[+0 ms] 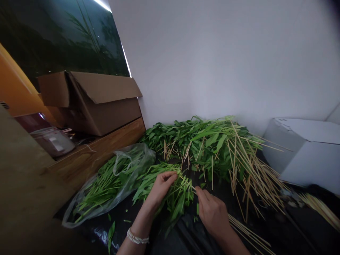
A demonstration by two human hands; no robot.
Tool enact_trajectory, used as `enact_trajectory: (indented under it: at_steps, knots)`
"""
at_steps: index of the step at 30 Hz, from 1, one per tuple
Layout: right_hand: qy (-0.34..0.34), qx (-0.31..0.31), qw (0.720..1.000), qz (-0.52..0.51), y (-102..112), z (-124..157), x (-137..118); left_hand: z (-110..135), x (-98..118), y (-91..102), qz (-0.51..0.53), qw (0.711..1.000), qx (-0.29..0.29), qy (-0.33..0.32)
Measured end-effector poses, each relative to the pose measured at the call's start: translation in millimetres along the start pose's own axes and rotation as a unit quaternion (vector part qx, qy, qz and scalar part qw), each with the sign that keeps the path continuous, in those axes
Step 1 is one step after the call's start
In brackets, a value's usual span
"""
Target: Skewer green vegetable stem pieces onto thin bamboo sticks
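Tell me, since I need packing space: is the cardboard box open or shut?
Open: the cardboard box has its flaps lifted and spread.

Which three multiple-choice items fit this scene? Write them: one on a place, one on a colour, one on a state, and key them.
1. Where does the clear plastic bag of greens lie?
A. left of the left hand
B. right of the right hand
C. on the cardboard box

2. What colour is the sheet under the greens?
A. white
B. black
C. red

3. How does the left hand stand?
A. flat and open on the sheet
B. fingers closed on a small bunch of greens
C. raised clear of everything

Key: 1 A, the bag lies left of the left hand. 2 B, the glossy sheet is black. 3 B, its fingers pinch the bunch of greens, while the right hand holds a skewer at it.
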State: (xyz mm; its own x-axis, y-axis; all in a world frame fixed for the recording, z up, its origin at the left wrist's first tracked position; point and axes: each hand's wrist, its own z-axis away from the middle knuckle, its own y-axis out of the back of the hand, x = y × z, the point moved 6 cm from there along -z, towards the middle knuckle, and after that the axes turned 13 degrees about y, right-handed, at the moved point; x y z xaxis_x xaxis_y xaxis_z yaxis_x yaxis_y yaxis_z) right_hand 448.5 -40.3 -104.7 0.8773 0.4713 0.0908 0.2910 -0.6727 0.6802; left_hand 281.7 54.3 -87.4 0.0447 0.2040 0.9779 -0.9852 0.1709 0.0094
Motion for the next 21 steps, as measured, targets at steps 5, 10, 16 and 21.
enact_trajectory:
  at_steps: [5,10,16,21]
  knots:
    - [0.002,-0.002,1.0,-0.004,1,-1,0,3,1,-4.4,-0.012,1.0,-0.02,0.008]
    - [0.003,-0.005,1.0,0.007,1,-1,-1,4,6,-3.1,-0.036,0.999,-0.006,-0.011]
    - [-0.001,-0.01,1.0,0.008,0,-1,-4,7,14,-3.1,-0.139,0.984,0.051,-0.098]
    - [-0.012,-0.011,1.0,0.006,0,0,-4,6,7,-4.4,-0.135,0.985,0.06,-0.084]
